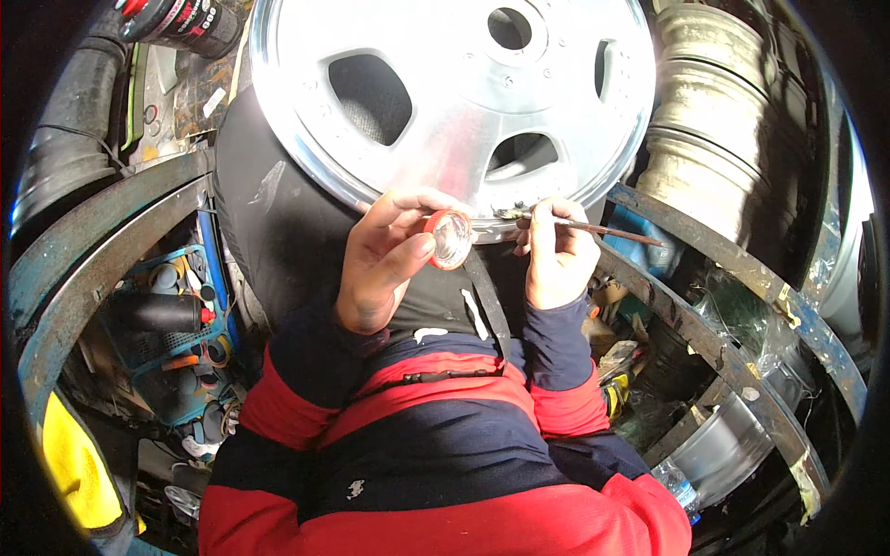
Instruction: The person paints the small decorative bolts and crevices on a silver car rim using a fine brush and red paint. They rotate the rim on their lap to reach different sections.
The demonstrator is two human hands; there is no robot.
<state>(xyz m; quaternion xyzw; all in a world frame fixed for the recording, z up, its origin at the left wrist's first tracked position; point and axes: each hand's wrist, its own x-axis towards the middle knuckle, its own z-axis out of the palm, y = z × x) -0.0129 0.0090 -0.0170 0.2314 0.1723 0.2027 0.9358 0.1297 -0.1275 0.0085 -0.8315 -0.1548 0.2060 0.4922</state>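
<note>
My red-and-navy top [436, 454] is nearest, black trousers [278, 204] past it. Left fingers [408, 258] grasp a small red cap [433, 228], tilted, inside facing up at me, something pale and shiny in it. Right fingers [544, 233] grasp a thin brush [616, 232], held roughly level; tip points left toward the cap, apart from it. Tip sits over the near rim of the wheel [436, 102]; can't tell if it touches.

Wheel is silver, just beyond both hands, face up toward me, with a round center hole and spoke openings. Off to my left: yellow cloth [79, 463], blue basket [153, 350] with a black bottle [153, 313] lying in it, curved metal bars [83, 241]. To my right: more bars, clear plastic [751, 310], a loose rim [723, 449]. Farther, right: stacked rims [709, 130]. Far left: dark can [199, 32], red top.
</note>
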